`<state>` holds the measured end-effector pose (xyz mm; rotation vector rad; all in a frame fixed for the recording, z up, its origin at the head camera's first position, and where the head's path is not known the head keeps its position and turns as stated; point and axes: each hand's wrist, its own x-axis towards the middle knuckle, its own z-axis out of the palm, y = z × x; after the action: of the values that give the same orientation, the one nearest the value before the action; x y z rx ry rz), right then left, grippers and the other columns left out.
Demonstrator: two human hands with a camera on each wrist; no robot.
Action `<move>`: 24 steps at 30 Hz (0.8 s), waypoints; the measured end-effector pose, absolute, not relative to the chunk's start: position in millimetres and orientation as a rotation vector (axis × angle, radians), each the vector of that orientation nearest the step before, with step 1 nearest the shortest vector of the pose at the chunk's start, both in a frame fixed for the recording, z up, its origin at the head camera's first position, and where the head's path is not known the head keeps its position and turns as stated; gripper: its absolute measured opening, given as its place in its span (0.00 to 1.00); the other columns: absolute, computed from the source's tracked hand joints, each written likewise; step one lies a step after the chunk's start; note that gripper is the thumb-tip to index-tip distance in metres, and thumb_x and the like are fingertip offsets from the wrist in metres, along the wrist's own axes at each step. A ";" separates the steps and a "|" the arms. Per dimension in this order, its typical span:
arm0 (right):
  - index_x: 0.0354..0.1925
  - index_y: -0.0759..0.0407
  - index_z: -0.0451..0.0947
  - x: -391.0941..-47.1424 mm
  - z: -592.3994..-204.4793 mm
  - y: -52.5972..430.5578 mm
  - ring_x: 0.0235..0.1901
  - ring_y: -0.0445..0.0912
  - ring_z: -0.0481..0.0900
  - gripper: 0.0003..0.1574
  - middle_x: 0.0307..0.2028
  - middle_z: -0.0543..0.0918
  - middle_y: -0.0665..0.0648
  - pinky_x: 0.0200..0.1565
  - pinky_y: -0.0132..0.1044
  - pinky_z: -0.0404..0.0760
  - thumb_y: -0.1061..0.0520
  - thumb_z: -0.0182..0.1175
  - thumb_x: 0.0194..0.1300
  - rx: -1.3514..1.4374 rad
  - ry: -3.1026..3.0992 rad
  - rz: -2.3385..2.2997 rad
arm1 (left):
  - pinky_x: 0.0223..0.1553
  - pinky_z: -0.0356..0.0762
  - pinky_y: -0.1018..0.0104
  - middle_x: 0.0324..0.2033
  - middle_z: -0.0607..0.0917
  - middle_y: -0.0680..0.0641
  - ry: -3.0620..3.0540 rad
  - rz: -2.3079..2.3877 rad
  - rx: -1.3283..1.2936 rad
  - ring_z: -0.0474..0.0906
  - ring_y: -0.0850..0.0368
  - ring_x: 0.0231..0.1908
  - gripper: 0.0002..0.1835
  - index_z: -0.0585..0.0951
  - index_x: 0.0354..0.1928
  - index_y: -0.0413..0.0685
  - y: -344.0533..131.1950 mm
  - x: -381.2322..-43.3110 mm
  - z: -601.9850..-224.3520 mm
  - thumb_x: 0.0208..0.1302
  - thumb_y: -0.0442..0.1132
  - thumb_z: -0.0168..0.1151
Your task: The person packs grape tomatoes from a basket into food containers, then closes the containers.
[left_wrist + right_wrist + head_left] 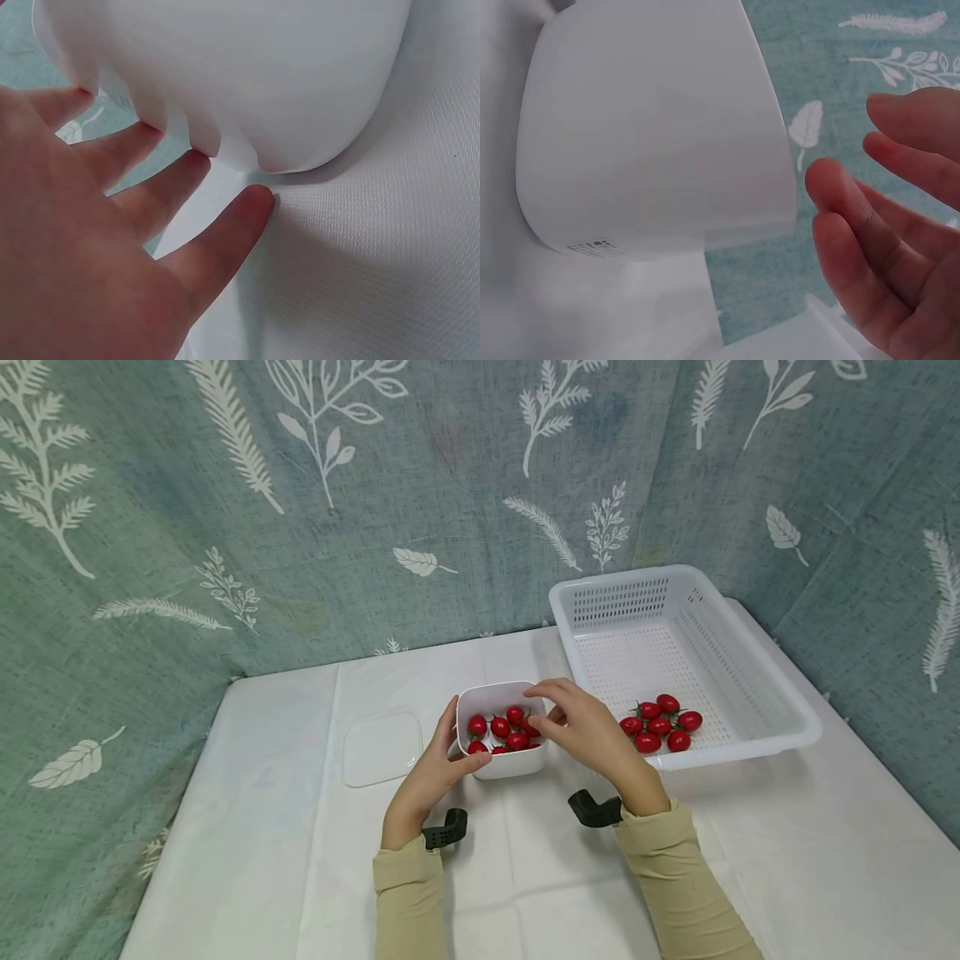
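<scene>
In the head view a white rectangular container [510, 766] holds several red cherry tomatoes [499, 727] with green stems. My left hand [435, 768] holds its left near corner, the thumb lying over the near rim. The left wrist view shows that hand's fingertips [199, 161] along the glossy wall. Over the container's right side is my right hand [581, 727], fingers bent and apart, with nothing seen between them. One tomato lies right beside its fingertips. In the right wrist view the fingers [836, 187] stand beside the upper part of the container's wall.
To the right stands a large white perforated basket [750, 677], several cherry tomatoes [658, 726] gathered at its near left corner. A clear flat lid [382, 749] lies left of the container on the white tablecloth [277, 827]. Behind hangs a green leaf-patterned curtain [450, 510].
</scene>
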<state>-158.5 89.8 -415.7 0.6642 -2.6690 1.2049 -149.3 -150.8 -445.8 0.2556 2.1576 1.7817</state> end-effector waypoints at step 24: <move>0.52 0.46 0.73 -144.9 -394.2 90.8 0.39 0.35 0.75 0.19 0.48 0.75 0.41 0.42 0.33 0.75 0.47 0.54 0.63 0.813 -2.566 1.445 | 0.60 0.50 0.48 0.67 0.46 0.59 2.135 1.768 0.227 0.39 0.57 0.66 0.49 0.40 0.68 0.72 -148.7 -151.2 -448.4 0.54 0.45 0.64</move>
<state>-144.9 90.8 -394.2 0.8131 -2.5664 1.4450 -151.2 -148.7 -448.4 0.2268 2.1348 1.7681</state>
